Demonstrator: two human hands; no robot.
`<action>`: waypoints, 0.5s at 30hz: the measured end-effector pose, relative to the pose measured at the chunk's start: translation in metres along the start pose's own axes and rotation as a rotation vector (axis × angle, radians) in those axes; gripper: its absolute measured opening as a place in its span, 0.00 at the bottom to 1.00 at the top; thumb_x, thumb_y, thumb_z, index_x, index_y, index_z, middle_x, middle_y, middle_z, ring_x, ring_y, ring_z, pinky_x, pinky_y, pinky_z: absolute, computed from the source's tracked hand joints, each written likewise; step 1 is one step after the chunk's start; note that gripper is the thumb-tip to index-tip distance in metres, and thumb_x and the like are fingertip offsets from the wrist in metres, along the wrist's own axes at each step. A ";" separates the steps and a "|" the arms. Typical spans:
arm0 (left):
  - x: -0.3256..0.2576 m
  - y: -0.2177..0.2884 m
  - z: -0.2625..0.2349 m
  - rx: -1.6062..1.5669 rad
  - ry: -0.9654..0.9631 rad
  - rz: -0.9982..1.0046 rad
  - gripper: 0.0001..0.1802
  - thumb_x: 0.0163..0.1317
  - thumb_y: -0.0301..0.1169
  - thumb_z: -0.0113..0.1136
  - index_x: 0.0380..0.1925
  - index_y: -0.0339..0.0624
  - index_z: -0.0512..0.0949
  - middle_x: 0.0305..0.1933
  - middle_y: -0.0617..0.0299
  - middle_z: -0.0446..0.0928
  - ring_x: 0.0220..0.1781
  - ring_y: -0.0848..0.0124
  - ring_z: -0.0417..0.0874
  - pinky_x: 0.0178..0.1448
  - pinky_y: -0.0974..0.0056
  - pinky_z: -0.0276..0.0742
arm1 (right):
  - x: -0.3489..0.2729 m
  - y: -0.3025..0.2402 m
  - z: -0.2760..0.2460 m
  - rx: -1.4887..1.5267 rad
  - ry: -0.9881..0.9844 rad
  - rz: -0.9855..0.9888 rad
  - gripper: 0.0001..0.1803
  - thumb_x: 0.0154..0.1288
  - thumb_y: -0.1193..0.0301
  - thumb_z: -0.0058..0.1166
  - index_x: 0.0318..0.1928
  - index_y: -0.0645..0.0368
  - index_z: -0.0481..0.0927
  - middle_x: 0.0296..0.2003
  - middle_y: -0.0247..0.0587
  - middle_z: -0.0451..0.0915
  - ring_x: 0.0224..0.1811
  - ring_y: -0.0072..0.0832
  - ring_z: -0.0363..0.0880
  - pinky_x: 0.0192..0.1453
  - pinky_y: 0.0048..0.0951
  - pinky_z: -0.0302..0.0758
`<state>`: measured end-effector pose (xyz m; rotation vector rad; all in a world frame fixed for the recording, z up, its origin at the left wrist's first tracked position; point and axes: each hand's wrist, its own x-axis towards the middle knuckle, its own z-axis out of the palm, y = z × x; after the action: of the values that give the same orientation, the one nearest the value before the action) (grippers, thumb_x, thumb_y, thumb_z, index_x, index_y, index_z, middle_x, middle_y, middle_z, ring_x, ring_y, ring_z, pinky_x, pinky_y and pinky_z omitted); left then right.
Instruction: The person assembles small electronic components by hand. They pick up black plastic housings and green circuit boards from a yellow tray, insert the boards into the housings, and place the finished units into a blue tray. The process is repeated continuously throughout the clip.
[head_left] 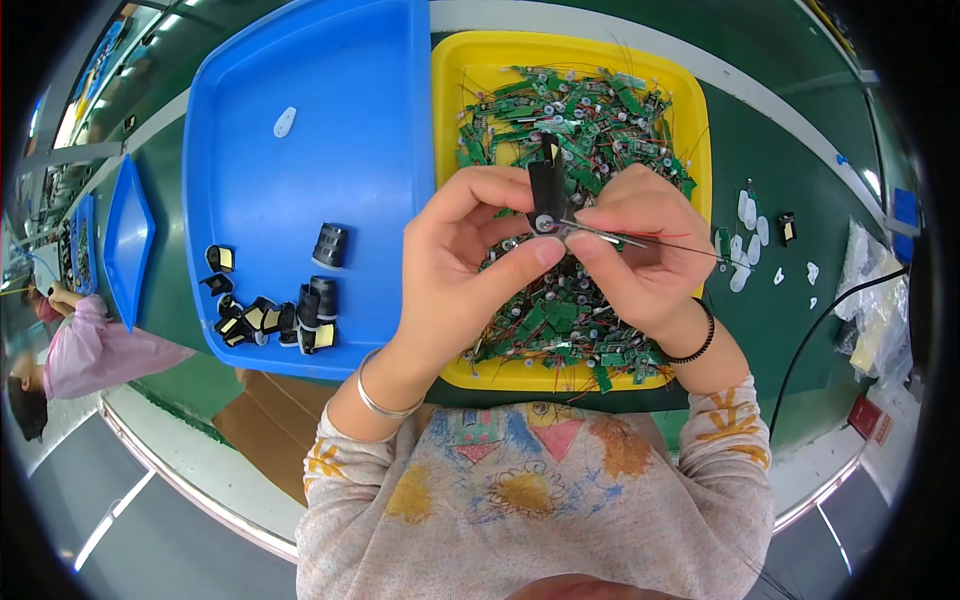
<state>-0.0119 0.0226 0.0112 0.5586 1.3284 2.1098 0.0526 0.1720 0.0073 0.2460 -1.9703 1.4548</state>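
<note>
My left hand (468, 262) is closed around a black plastic housing (546, 188), which it holds upright above the yellow tray. A small round whitish part (545, 223) sits at the housing's lower end, between my two thumbs. Opposite it, my right hand (640, 245) pinches thin wires (665, 238) that run from the housing, one red and one dark. A slim shiny strip lies along the wires at my right fingertips; I cannot make out its kind. Under both hands, the yellow tray (700, 130) holds a heap of green circuit boards (545, 315) with wires attached.
Left of the yellow tray stands a blue tray (310, 180) with several black housings (310, 300) and one white oval piece (285, 122). On the right lie white oval pieces (750, 215), a black part (787, 229), a cable (800, 350) and clear plastic bags (870, 280). A co-worker's pink sleeve (100, 340) shows far left.
</note>
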 end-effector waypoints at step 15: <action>-0.002 0.004 0.005 0.091 0.057 -0.009 0.13 0.51 0.25 0.58 0.37 0.35 0.69 0.43 0.55 0.72 0.49 0.67 0.74 0.54 0.63 0.68 | 0.000 0.001 0.004 -0.168 0.072 -0.229 0.10 0.41 0.80 0.64 0.27 0.63 0.78 0.18 0.37 0.73 0.16 0.27 0.69 0.18 0.21 0.63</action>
<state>-0.0083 0.0228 0.0172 0.5328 1.4625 2.0801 0.0504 0.1690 0.0061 0.3279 -1.9234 1.1313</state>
